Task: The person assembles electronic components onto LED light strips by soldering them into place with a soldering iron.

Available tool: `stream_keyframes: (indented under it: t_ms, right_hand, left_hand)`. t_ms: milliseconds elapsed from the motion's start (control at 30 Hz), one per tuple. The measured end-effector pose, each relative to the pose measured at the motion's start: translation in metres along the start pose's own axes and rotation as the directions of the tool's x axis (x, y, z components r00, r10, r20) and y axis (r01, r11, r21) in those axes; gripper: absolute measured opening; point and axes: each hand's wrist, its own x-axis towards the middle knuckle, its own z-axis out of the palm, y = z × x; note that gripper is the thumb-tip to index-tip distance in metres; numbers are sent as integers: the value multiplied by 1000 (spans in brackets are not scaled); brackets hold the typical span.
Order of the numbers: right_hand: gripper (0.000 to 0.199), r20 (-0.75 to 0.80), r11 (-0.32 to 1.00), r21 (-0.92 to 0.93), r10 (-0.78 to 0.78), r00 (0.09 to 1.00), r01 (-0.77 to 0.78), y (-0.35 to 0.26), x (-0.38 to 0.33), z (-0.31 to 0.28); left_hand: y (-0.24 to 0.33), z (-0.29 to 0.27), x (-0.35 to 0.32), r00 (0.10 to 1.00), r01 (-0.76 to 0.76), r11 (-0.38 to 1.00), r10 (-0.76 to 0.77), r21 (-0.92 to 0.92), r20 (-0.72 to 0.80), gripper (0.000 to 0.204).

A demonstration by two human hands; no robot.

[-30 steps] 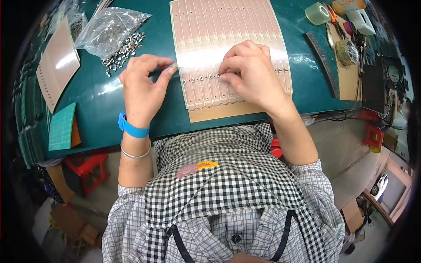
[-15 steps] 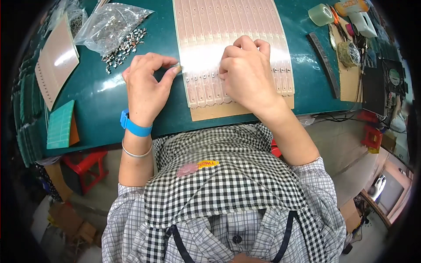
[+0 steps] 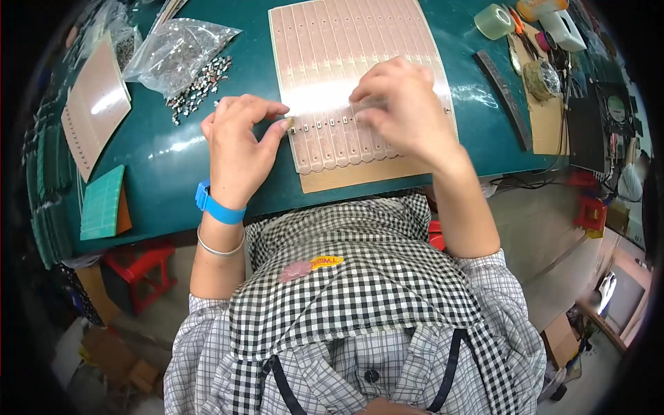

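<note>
A pinkish panel (image 3: 332, 66) of joined strips lies in front of me, with a row of small metal parts (image 3: 332, 122) across its lower portion. At the panel's left edge, the thumb and index finger of my left hand (image 3: 238, 149) come nearly together in a pinch. Whatever is between those fingertips is too small to make out. Over the panel's right half hovers my right hand (image 3: 408, 114), blurred by motion. Its thumb and index finger are apart near the end of the visible row, and it covers part of the panel.
Loose small metal parts (image 3: 200, 88) lie in a pile beside a clear plastic bag (image 3: 181, 52). Another panel (image 3: 97, 104) leans at the left, above a green box (image 3: 104, 200). A dark bar (image 3: 503, 100), a tape roll (image 3: 494, 22) and tools sit at the right.
My right hand has gone from a pinch at the row of parts to thumb and index finger apart. My left hand stays at the panel's left edge. The whole view has shifted slightly.
</note>
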Motion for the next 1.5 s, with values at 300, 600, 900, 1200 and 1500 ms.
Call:
stream_keyframes:
  t_ms: [300, 600, 900, 1200, 1500]
  right_hand:
    - [18, -248, 885, 211, 459, 853, -415, 92, -42, -59]
    - [24, -165, 818, 279, 556, 815, -502, 103, -59, -43]
    - [24, -163, 814, 211, 575, 802, -541, 100, -42, -32]
    - [21, -217, 805, 191, 593, 776, -561, 88, -37, -35]
    - [17, -48, 566, 688, 661, 749, -455, 87, -64, -40]
  left_hand:
    - [-16, -4, 11, 997, -16, 1000, 16, -4, -70, 11]
    - [-41, 12, 28, 988, 152, 981, -146, 119, -56, 12]
    - [-37, 28, 33, 968, 251, 953, -251, 172, -25, 20]
    - [-35, 31, 37, 953, 302, 953, -302, -19, -19, 23]
    - [-15, -4, 18, 869, 480, 671, -451, -565, 204, 14]
